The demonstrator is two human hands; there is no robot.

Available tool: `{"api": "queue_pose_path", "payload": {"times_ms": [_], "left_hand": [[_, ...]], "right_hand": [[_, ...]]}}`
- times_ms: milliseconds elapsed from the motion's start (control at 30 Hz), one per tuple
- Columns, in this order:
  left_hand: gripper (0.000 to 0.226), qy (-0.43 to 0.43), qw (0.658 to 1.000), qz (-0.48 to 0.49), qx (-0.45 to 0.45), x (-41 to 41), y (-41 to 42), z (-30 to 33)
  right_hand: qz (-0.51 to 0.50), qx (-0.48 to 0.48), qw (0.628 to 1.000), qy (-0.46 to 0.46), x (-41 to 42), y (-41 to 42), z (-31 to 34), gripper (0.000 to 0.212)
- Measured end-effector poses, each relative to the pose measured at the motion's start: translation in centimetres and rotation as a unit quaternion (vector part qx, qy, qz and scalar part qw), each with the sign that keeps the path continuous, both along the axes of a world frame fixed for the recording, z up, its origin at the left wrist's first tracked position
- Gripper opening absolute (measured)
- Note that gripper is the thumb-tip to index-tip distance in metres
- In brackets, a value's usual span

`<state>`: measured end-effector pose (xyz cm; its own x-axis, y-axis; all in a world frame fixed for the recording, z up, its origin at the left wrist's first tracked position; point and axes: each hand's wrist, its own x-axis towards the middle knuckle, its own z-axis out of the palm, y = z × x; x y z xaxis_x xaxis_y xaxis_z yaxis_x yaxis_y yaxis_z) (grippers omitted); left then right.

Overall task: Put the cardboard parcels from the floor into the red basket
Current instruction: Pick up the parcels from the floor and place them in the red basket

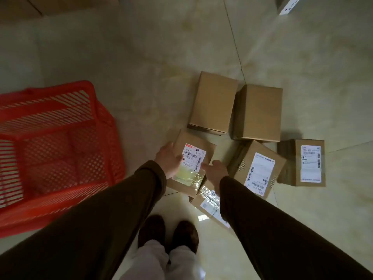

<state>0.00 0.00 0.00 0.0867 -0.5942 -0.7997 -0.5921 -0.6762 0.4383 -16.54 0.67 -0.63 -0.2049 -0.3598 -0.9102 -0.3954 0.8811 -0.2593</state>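
The red basket stands on the floor at the left, with nothing inside it. Several cardboard parcels lie in a cluster to its right. My left hand and my right hand press on opposite sides of a tilted labelled parcel, which partly overlaps a taped parcel below it. Two plain parcels lie farther away, side by side. Two more labelled parcels lie to the right of my right hand.
My shoes stand just in front of the cluster. A white object lies at the top right edge. Brown cardboard shows at the top left. Bare tiled floor separates the basket from the parcels.
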Motion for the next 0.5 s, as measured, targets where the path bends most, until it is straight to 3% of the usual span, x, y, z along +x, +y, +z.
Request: {"api": "queue_pose_path", "payload": {"times_ms": [100,200,400,500], "left_hand": [[0.061,0.052,0.996,0.044,0.055,-0.4,0.3,-0.6],[0.061,0.069,0.992,0.08,0.065,-0.8,1.0,0.2],[0.058,0.029,0.991,0.13,-0.028,-0.6,1.6,5.6],[0.056,0.033,0.985,0.158,-0.055,-0.5,1.6,9.4]], "right_hand": [[0.007,0.007,0.999,-0.033,0.0,0.2,-0.3,0.042],[-0.015,0.0,0.999,-0.05,0.0,0.7,0.9,0.036],[-0.092,-0.106,0.989,-0.056,0.7,0.8,6.1,0.032],[-0.084,-0.169,0.981,-0.042,1.2,0.6,9.6,0.036]]}}
